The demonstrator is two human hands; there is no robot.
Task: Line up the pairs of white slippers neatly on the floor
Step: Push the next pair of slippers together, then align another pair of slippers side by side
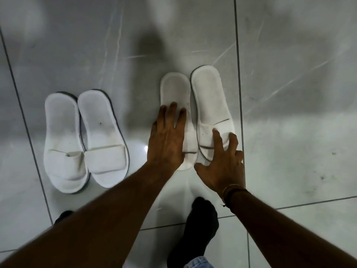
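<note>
On a grey tiled floor, seen from above, a person is bending over two pairs of white slippers. The left pair is lying side by side, touching, toes toward the viewer, and looks settled. The right pair is being adjusted: the left hand is pressing flat, fingers spread, on one slipper, while the right hand is resting splayed fingers on the strap of the other, gripping nothing. These two sit slightly staggered, so evening them appears to be what remains.
</note>
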